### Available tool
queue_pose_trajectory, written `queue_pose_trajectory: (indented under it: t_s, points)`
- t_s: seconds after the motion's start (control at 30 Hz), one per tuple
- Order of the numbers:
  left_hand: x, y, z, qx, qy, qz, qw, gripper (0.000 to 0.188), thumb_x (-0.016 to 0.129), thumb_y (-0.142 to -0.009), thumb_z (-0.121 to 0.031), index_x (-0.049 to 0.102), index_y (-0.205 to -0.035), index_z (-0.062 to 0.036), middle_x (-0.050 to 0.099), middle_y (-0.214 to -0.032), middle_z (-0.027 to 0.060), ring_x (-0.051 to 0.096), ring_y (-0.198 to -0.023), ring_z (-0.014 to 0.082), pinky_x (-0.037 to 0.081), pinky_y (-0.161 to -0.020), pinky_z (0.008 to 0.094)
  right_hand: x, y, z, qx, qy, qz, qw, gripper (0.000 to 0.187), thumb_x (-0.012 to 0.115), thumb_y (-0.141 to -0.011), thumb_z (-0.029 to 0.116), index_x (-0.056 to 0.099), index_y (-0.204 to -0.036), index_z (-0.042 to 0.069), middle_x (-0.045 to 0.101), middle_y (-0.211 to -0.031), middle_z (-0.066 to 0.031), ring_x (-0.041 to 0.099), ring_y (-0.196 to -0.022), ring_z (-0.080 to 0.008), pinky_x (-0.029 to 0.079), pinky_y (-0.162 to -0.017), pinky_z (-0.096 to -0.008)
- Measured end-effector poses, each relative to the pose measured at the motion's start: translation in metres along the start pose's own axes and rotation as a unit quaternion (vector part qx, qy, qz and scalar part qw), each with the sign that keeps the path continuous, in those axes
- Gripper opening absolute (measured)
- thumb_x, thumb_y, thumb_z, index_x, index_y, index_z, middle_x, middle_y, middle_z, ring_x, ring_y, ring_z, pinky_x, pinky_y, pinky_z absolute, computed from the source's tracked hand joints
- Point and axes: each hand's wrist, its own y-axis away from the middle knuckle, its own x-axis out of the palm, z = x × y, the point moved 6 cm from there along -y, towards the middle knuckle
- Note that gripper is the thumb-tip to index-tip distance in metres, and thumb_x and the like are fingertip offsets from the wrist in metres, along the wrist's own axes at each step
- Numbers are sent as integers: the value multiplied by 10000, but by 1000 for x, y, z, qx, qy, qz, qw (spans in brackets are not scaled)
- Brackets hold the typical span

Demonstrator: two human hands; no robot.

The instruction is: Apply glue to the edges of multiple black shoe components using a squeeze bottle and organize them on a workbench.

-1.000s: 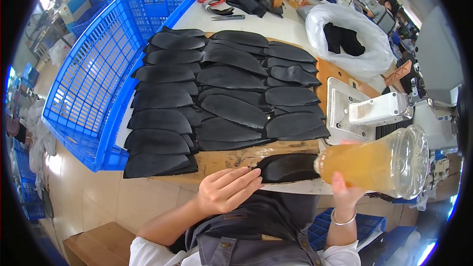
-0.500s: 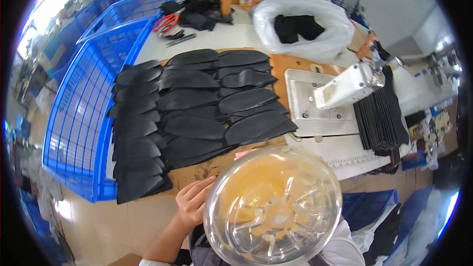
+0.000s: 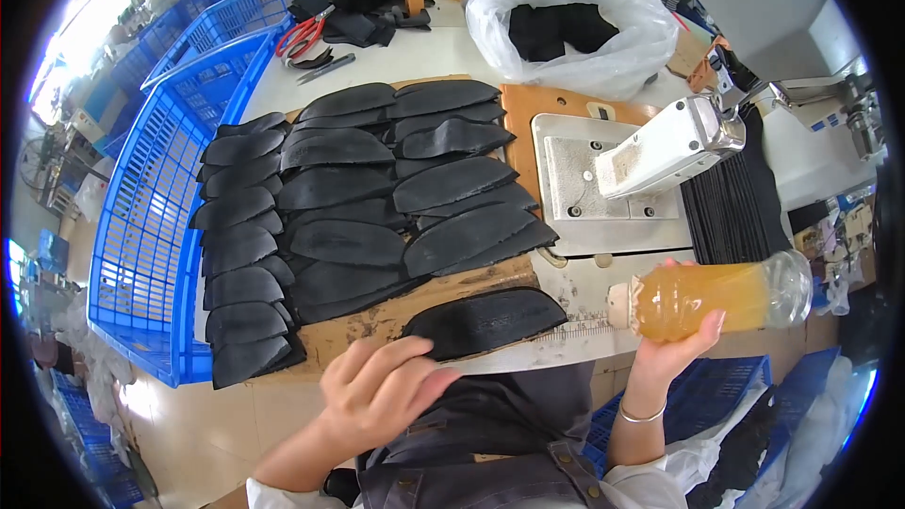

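Note:
My right hand [image 3: 681, 335] is wrapped round a clear plastic bottle [image 3: 702, 297] holding amber liquid. The bottle lies nearly level above the table's right front, its pale cap [image 3: 618, 306] pointing left and its base right. My left hand [image 3: 382, 391] hovers at the front edge with loosely bent fingers and thumb apart, nothing visible in it. Its fingertips are close to the left end of a single black curved piece [image 3: 485, 320]; whether they touch it I cannot tell. Behind lie overlapping rows of similar black pieces [image 3: 349, 190] on brown board [image 3: 368, 325].
A white sewing machine [image 3: 660, 151] stands at right, with a stack of black pieces [image 3: 735, 207] beyond it. A blue crate [image 3: 141, 254] flanks the table's left. Red-handled scissors [image 3: 304, 33] and a white plastic bag [image 3: 495, 33] of black pieces sit farther back.
The bottle has swung from in front of me, base up, down to the right, uncovering the single black piece. My left hand has moved slightly right to that piece's left end.

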Motion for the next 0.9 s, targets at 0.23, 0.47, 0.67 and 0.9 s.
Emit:
queue_pose_trajectory:
  t_s: [0.23, 0.47, 0.67, 0.9]
  points:
    - [50, -73, -24, -11, 63, 173, 983, 484, 749, -721, -311, 609, -1135, -101, 394, -1377, 167, 361, -1281, 355, 307, -1021, 465, 0, 12, -48, 204, -210, -1, 956, 570, 418, -904, 524, 448, -1247, 70, 540, -1120, -130, 543, -1059, -310, 444, -925, -446]
    - [68, -79, -28, 29, 35, 237, 970, 480, 733, -734, -330, 620, -1144, -106, 367, -1411, 167, 287, -1341, 359, 205, -1070, 532, 6, 11, -43, 214, -237, 51, 946, 620, 422, -884, 560, 432, -1260, 67, 531, -1118, -127, 557, -1027, -299, 450, -905, -453]
    - [65, -72, -33, 58, -9, 198, 978, 452, 770, -666, -311, 633, -1026, -74, 439, -1369, 153, 378, -1288, 342, 221, -1060, 532, 8, 9, -43, 230, -228, 46, 945, 653, 439, -861, 580, 419, -1261, 64, 523, -1114, -132, 569, -1005, -307, 461, -894, -463]
    - [67, -68, -26, -19, 20, 109, 994, 375, 796, -650, -248, 539, -862, -75, 465, -1347, 142, 416, -1261, 337, 248, -1052, 519, 32, 15, -31, 250, -407, 185, 859, 749, 574, -818, 549, 337, -1309, 35, 476, -1030, -129, 538, -940, -298, 494, -850, -498]
